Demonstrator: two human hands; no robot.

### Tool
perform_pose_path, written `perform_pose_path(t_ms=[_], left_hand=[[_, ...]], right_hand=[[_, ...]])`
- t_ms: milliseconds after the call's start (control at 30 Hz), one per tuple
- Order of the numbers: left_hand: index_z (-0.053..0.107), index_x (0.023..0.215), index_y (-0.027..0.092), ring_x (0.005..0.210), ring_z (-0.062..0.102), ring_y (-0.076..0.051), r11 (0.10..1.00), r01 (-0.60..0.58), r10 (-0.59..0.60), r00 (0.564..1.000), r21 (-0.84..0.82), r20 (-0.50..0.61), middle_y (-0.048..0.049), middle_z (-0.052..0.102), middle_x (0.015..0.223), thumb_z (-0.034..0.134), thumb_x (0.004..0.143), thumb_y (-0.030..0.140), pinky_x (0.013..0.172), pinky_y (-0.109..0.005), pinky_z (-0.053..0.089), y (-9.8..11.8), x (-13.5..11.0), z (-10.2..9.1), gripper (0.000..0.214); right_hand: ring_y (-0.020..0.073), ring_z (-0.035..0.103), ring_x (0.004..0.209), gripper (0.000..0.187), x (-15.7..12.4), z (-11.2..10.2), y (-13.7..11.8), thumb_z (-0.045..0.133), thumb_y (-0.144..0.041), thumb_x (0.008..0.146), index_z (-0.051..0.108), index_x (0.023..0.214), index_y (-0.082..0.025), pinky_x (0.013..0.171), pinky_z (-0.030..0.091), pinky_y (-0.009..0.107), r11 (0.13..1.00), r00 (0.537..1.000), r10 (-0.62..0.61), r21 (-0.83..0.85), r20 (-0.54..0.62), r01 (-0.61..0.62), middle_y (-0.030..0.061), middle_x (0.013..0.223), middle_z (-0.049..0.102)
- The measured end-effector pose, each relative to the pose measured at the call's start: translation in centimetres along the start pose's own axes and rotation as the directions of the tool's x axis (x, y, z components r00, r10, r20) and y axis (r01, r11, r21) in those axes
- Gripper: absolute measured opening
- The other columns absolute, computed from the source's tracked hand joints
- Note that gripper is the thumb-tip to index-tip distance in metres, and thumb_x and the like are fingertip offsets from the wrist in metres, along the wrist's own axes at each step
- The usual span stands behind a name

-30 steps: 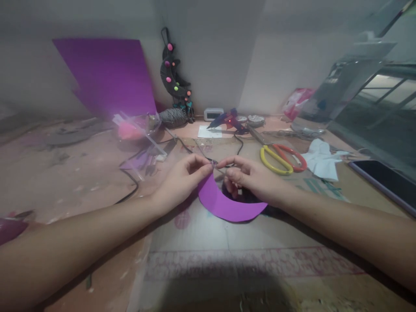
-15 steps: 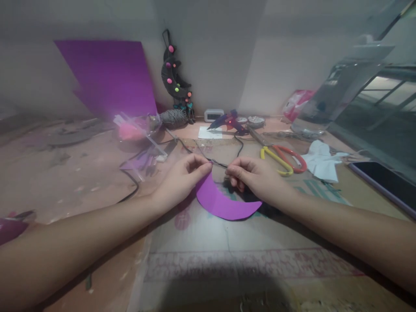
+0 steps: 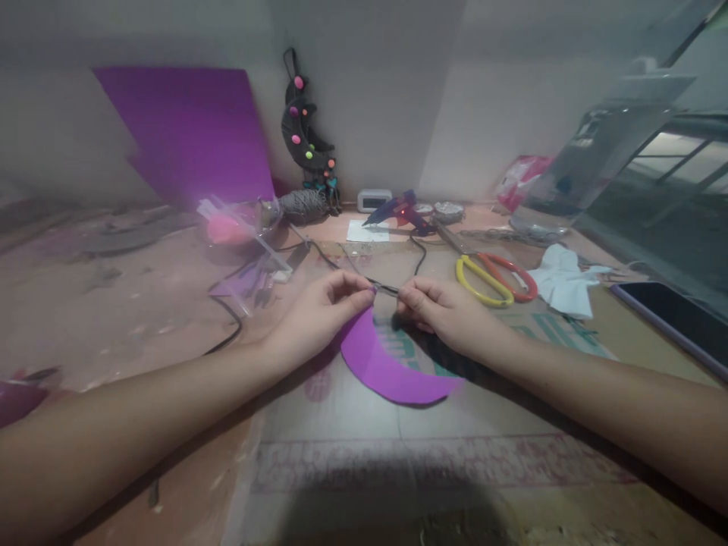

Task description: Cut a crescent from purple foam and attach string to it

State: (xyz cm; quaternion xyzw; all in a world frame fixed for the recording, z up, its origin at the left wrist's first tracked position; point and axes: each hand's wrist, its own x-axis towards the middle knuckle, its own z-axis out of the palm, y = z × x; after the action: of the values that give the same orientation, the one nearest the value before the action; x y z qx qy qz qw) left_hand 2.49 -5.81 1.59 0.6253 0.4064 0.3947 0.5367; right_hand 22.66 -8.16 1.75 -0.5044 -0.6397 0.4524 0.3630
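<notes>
My left hand (image 3: 335, 303) pinches the upper tip of a purple crescent-shaped cutout (image 3: 392, 375) between thumb and fingers. The crescent hangs tilted over a printed plastic sheet (image 3: 364, 425), its other tip pointing right. Close by on the right, my right hand (image 3: 432, 303) is closed, thumb against the fingers. What it grips is too thin or hidden to make out. A dark cord (image 3: 387, 289) shows in the gap between the hands; I cannot tell whether it is held or lies behind them.
Scissors (image 3: 483, 279) with yellow and red handles lie beyond my right hand. A glue gun (image 3: 401, 211) with a lit red light rests on white paper (image 3: 367, 231). Purple sheets (image 3: 193, 136) and a decorated dark crescent (image 3: 294, 129) stand against the wall. A phone (image 3: 676, 318) lies right.
The crescent's lower right tip has swung down, away from my right hand. My right hand has shifted slightly, its fingers curling in more. My left hand keeps its pinch.
</notes>
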Motion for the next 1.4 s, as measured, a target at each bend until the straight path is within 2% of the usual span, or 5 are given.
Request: perform_pose_path(t_ms=[200,367,733,967,1400], left_hand=[[0.07,0.119,0.022,0.074,0.062,-0.012,0.995,0.071,-0.068,0.997,-0.066,0.047,-0.0026,0.072,0.092,0.072,0.086,0.037,0.066,-0.023,0.047,-0.1,-0.4,0.2,0.037],[0.074,0.112,0.021,0.08,0.065,-0.014,0.999,0.027,-0.028,0.999,0.032,0.024,-0.0042,0.075,0.099,0.068,0.089,0.036,0.07,-0.025,0.05,0.0,-0.5,0.1,0.027],[0.073,0.104,0.018,0.1,0.069,-0.02,0.998,-0.046,0.043,0.997,0.043,0.067,-0.0057,0.076,0.108,0.067,0.089,0.034,0.088,-0.03,0.053,0.2,-0.5,0.3,0.023],[0.074,0.11,0.022,0.109,0.067,-0.021,0.994,-0.072,0.065,0.994,0.083,0.09,-0.0048,0.075,0.115,0.066,0.091,0.034,0.098,-0.034,0.051,0.0,-0.7,0.2,0.025],[0.069,0.091,0.017,0.08,0.064,-0.014,0.997,-0.056,0.054,0.997,0.049,0.06,-0.0028,0.072,0.091,0.071,0.087,0.036,0.071,-0.025,0.05,0.4,-1.1,0.5,0.019]], right_hand=[[0.0124,0.049,0.061,0.039,-0.1,-0.2,-0.1,0.059,-0.056,0.089,0.062,0.077,-0.019,0.055,0.037,0.025,0.999,1.0,-0.025,-0.026,0.014,0.025,0.0021,0.071,0.06],[0.0127,0.054,0.063,0.036,-0.2,-0.1,-0.3,0.065,-0.053,0.085,0.063,0.08,-0.018,0.057,0.039,0.026,0.999,0.999,0.015,0.028,0.034,-0.016,0.0021,0.074,0.063],[0.0074,0.04,0.046,0.036,-0.2,0.2,-0.5,0.071,-0.053,0.08,0.064,0.087,-0.018,0.044,0.028,0.023,0.994,0.996,0.088,0.068,0.004,-0.088,-0.0038,0.058,0.055],[0.0098,0.055,0.056,0.027,-0.1,0.3,-0.6,0.075,-0.041,0.077,0.07,0.087,-0.017,0.05,0.039,0.023,0.985,0.997,0.075,0.158,0.006,-0.075,-0.0005,0.067,0.065],[0.0095,0.055,0.055,0.022,-0.7,0.6,-1.2,0.077,-0.033,0.075,0.068,0.087,-0.017,0.051,0.039,0.023,0.972,0.995,0.092,0.212,0.03,-0.096,-0.0024,0.064,0.064]])
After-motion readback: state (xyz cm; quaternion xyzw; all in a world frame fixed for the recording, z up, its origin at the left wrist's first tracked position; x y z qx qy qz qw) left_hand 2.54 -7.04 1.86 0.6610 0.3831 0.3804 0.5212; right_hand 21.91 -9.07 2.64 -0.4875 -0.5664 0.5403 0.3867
